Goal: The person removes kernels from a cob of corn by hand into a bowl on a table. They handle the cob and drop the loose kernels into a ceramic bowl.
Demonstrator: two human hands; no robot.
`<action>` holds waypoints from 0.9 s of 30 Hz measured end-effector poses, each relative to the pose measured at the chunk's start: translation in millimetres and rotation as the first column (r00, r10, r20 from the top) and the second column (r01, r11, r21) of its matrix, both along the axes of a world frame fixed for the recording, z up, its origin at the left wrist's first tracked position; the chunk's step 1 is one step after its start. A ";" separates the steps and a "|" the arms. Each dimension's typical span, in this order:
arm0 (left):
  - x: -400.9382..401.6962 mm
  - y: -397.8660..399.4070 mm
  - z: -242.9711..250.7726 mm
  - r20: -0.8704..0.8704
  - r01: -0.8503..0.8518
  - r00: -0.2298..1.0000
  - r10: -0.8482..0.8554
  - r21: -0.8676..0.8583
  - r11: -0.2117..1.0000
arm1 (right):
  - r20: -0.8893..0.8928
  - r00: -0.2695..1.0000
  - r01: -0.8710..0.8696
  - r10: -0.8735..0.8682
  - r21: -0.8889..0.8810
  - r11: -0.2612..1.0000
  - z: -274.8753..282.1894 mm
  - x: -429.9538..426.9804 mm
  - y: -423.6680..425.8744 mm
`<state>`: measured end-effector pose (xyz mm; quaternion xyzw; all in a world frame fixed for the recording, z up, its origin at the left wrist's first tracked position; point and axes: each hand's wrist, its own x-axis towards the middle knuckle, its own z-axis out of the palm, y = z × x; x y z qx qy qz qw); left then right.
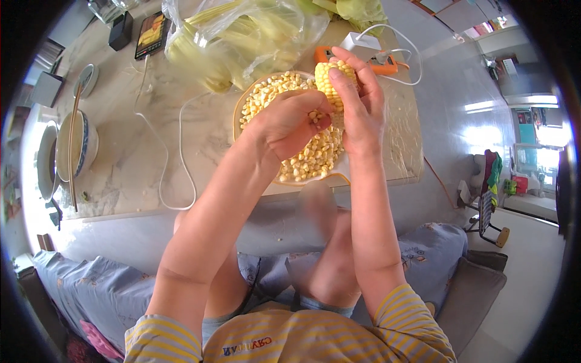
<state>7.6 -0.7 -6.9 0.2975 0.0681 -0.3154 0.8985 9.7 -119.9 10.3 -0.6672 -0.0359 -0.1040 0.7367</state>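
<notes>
An ear of yellow corn [335,84] is held tilted in my right hand [365,100], thumb on its near side and fingers behind it. Its upper part bears full rows of kernels; the lower part looks bare where it shows between my hands. My left hand [292,120] is curled against the ear's lower side, with a few loose kernels [315,116] in its fingers. Beneath both hands sits a plate with an orange rim [235,115], heaped with loose corn kernels [313,156]. My left hand and forearm hide part of the heap.
Behind the plate lies a clear plastic bag [254,41] of corn husks or ears. An orange power strip [383,68] with a white charger [361,44] is close behind my right hand. A phone [152,35] trails a white cable [181,154]. Bowls [91,145] and chopsticks [72,154] stand left.
</notes>
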 end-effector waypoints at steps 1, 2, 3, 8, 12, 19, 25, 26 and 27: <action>0.8 -0.1 -1.3 -0.025 0.009 1.000 -0.009 -0.004 1.000 | -0.001 1.000 -0.004 0.004 0.000 1.000 -1.0 0.9 0.9; -1.5 -1.4 -2.3 -0.025 0.006 1.000 -0.006 -0.004 1.000 | 0.005 1.000 0.003 -0.003 -0.002 1.000 -2.9 2.8 1.7; -5.6 -4.5 0.0 0.012 -0.026 1.000 0.025 0.054 0.998 | 0.010 1.000 0.013 -0.013 -0.007 1.000 -4.2 4.4 1.1; 0.5 3.2 -8.0 0.130 0.017 0.991 -0.032 0.119 0.993 | -0.060 0.998 -0.010 0.016 0.098 0.995 3.7 4.4 3.0; 0.2 3.1 0.6 0.038 0.051 0.998 -0.049 -0.045 0.998 | -0.142 0.990 0.041 0.005 0.318 0.947 6.3 4.3 -4.1; -7.6 0.7 11.9 0.258 0.014 0.963 -0.075 0.231 0.973 | -0.155 0.988 0.032 0.013 0.286 0.958 10.6 0.7 -7.3; -4.1 0.7 5.2 0.138 -0.034 0.990 0.014 0.142 0.989 | -0.185 0.980 0.017 0.071 0.438 0.899 7.3 4.4 -13.1; -4.7 0.7 4.9 0.138 -0.034 0.990 0.014 0.142 0.989 | -0.186 0.981 0.023 0.063 0.428 0.903 7.7 4.6 -11.9; -6.4 0.0 9.0 0.132 -0.046 0.991 0.030 0.118 0.992 | -0.188 0.981 0.030 0.054 0.418 0.908 7.3 4.6 -11.8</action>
